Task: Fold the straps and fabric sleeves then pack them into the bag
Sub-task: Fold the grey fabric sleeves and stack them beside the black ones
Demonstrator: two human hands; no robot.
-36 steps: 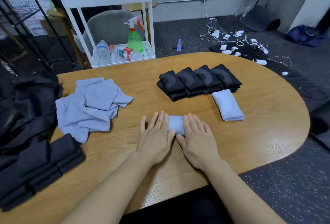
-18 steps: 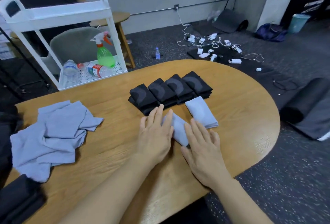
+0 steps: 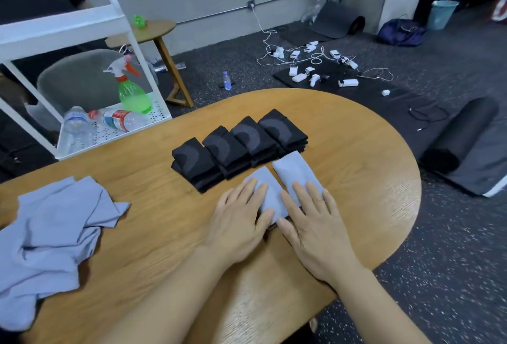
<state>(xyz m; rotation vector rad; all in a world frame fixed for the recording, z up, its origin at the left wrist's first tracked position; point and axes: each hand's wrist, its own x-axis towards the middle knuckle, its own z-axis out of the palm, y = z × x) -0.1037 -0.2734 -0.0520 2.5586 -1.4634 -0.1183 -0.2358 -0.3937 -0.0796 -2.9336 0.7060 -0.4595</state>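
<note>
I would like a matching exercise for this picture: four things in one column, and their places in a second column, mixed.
Things
1. black folded stack
2. unfolded grey-blue pile
3. green spray bottle
4. folded grey-blue sleeve

Places
A. on the white cart's shelf
B. under both flat hands
C. table's left side
D. row at the table's middle, beyond the hands

Pairs: 1-D, 2-C, 3-A, 4-B

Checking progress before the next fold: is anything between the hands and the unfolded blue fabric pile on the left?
Nothing visible: bare tabletop separates the left hand from the blue fabric pile.
</note>
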